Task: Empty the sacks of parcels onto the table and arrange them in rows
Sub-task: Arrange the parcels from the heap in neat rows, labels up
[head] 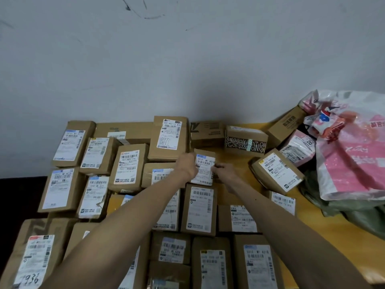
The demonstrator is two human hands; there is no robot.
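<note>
A small labelled parcel [205, 166], long axis running near to far, sits at a row's right end. The left hand [187, 166] grips its left edge and the right hand [223, 171] pinches its right edge, with bare table [235, 161] just right of it.

The label on the small box [205, 165] held in the fingers [216, 168] reads "501E- M1 A21B". Just beyond the fingers to the left, the tall box [169, 140] shows "502 602-12 815". Further left, the flat box [129, 167] reads "507-P802 T70". Beyond to the right, the taped box [245, 142] bears "WOW". Far nearer on the left, the corner box [33, 257] has "7936" handwritten. Nearer on the right, the near box [257, 261] reads "501E M1 A21B".
</note>
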